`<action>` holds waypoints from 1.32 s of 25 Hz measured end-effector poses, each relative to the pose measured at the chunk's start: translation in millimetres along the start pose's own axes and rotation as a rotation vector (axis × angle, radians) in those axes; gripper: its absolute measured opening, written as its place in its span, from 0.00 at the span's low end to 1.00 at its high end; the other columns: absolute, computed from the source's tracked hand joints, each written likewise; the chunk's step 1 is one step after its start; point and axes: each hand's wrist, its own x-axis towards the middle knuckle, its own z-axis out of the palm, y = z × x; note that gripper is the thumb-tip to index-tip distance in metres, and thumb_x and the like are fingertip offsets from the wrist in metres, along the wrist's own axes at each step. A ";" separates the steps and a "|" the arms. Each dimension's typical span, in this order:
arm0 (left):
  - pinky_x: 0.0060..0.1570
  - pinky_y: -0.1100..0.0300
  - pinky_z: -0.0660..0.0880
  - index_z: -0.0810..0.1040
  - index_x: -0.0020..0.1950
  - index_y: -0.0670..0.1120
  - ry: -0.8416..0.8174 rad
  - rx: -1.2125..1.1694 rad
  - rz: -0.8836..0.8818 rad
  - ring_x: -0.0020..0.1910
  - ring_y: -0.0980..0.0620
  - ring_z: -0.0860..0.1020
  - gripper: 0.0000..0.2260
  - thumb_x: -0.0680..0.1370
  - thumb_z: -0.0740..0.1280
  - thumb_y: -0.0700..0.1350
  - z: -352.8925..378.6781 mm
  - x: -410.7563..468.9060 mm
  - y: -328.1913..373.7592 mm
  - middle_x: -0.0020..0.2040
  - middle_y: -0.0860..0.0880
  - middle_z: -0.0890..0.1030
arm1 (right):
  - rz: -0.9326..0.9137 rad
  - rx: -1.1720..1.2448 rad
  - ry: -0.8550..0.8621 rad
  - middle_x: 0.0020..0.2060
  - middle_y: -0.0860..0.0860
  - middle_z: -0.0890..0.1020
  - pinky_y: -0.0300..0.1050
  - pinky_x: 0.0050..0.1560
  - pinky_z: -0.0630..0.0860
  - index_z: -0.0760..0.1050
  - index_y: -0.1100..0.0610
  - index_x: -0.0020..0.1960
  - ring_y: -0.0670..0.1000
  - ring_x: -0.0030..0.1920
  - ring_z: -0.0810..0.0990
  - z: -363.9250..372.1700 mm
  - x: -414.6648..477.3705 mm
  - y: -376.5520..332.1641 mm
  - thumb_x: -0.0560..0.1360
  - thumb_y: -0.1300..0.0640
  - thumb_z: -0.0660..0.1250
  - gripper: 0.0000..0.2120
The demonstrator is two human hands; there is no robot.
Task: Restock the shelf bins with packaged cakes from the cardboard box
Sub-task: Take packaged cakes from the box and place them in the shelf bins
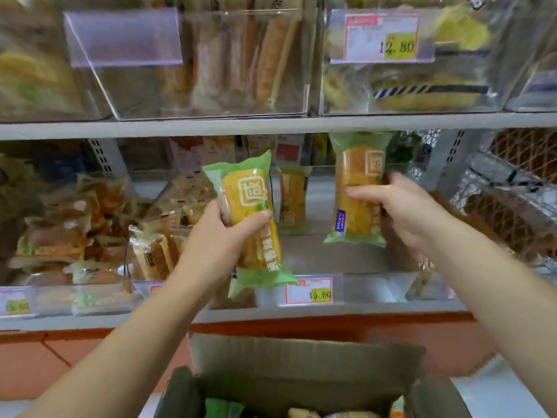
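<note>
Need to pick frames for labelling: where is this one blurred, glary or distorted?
Head view: sharpest mid-frame, where the left cake and right cake show readable print, as does the lower price tag. Also in the head view, the upper-left bin is smeared, a pale sheen covers the empty label holder, the shelf upright leans, a wide-lens effect, and the cardboard box is soft.

Three green-wrapped cakes (253, 218) (358, 191) (291, 197) at the shelf (211, 125) — two hands (223, 233) (404, 212), one cardboard box (301, 357) — three readable price tags (382, 37) (309, 291) (16, 306).
</note>
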 end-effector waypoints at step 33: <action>0.41 0.58 0.81 0.75 0.57 0.58 -0.043 0.109 -0.041 0.42 0.60 0.83 0.22 0.67 0.72 0.61 -6.4 12.5 -6.4 0.47 0.56 0.84 | -0.219 -1.373 0.192 0.70 0.62 0.62 0.57 0.49 0.75 0.49 0.50 0.77 0.67 0.60 0.73 15.6 110.3 91.5 0.78 0.58 0.63 0.34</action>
